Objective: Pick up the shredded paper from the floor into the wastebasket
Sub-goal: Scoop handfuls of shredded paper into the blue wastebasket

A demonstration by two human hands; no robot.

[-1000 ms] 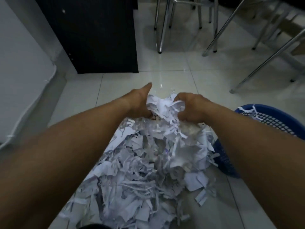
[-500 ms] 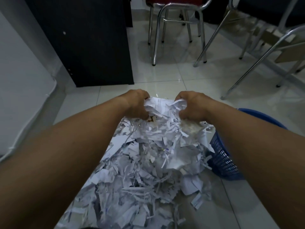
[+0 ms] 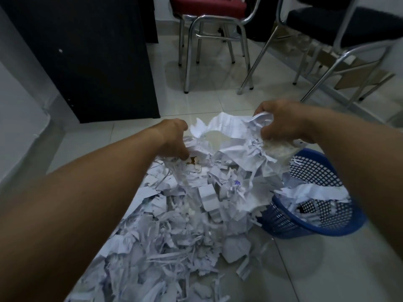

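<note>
A: From the head camera, what had changed in that last second?

B: Both hands had come up and drifted right. A second earlier they were pressed close together on the far end of the heap; now the left hand [image 3: 174,138] and right hand [image 3: 281,123] were spread well apart, each closed on one end of a clump of shredded paper [image 3: 231,144] that sagged between them. The right hand hung over the near rim of the wastebasket [image 3: 314,225].

A: So the load was on its way?

B: I judged so: lifted, and partly over the basket, not yet let go. (Strips trailed from it down to the heap, so some would likely fall short.)

A: And the rest?

B: Most of the paper lay in the pile [image 3: 163,247] on the tiled floor [image 3: 316,269], touching the basket's left side. Some shreds were already inside.

A: Counts?

B: Two hands, one blue mesh wastebasket, one pile, one lifted clump. Behind, one dark cabinet [image 3: 91,62] and two chairs: a red-seated chair [image 3: 209,9] and a black-seated chair [image 3: 349,27].
</note>
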